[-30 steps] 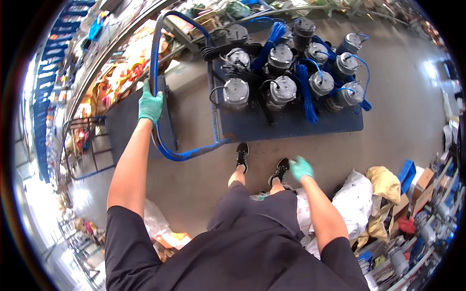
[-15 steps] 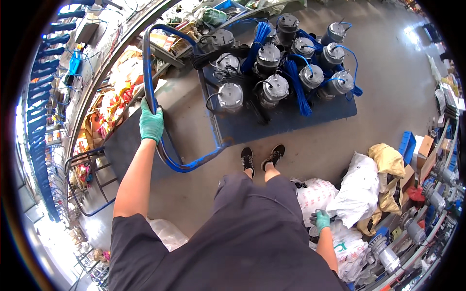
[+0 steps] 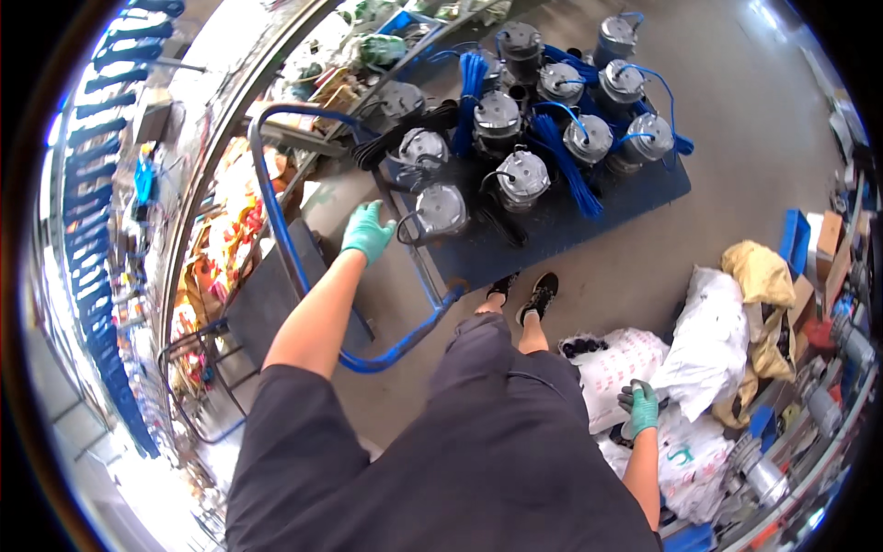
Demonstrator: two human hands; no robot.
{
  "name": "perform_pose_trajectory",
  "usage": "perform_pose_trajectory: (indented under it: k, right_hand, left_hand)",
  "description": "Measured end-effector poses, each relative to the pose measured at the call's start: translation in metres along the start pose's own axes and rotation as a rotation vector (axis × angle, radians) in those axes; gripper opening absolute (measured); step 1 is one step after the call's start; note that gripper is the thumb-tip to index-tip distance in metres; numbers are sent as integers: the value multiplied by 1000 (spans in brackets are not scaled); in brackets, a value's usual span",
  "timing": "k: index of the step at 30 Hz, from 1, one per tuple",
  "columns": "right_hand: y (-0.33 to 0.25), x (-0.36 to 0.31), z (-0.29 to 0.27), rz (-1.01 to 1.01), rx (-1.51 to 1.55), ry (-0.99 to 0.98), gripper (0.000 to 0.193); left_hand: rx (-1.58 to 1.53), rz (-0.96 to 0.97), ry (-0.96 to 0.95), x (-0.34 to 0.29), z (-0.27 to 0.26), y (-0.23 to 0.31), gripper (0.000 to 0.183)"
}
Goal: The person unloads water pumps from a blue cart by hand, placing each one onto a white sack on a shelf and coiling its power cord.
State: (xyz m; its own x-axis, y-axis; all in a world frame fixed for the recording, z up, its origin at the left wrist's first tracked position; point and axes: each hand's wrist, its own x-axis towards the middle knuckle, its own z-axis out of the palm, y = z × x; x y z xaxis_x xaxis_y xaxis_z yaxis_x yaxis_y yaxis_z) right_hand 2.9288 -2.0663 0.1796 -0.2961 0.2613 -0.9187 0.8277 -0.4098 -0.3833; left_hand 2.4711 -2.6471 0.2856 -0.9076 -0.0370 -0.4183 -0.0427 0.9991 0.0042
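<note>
My left hand (image 3: 368, 232), in a green glove, has its fingers apart and is off the blue tube handle (image 3: 276, 216) of a flat cart. It reaches over the handle's inner side, close to the cart's near corner. On the dark blue cart deck (image 3: 570, 235) stand several silver-topped cylindrical motors or pumps (image 3: 523, 179); the exact kind is unclear. Coils of blue cable (image 3: 567, 166) and black cable (image 3: 405, 136) lie among them. My right hand (image 3: 643, 408), gloved in green with grey fingers, hangs with fingers apart above the white sacks (image 3: 618, 373) and holds nothing I can see.
A second dark cart (image 3: 267, 304) stands left of the blue handle. Shelving with cluttered bins (image 3: 382, 51) runs along the left. To the right lie a large white sack (image 3: 706, 336), a tan sack (image 3: 759, 276) and a rack of metal motors (image 3: 762, 474).
My left hand has let go of the blue handle and moved right, toward the cart's load. My view has turned and shifted, and my right hand still hangs by the sacks.
</note>
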Motion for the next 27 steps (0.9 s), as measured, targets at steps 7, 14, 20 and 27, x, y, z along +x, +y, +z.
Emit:
perform_pose_trajectory:
  k: [7,14,20,27]
  right_hand:
    - [44,-92,3,25,-78,77,29]
    - [90,-124,21,302,-97,146,23]
    - [59,-112,51,142,-83,69,26]
    - [25,-103,67,9,-106,50,29]
  left_hand:
    - [-98,-147,-467,64,102,-12,54]
    - [-375,-89,-356,67,104,-18,30]
    - [-640,-251,-544,82,120,-15,46]
    - [-456,-373,-611,61,120,18,48]
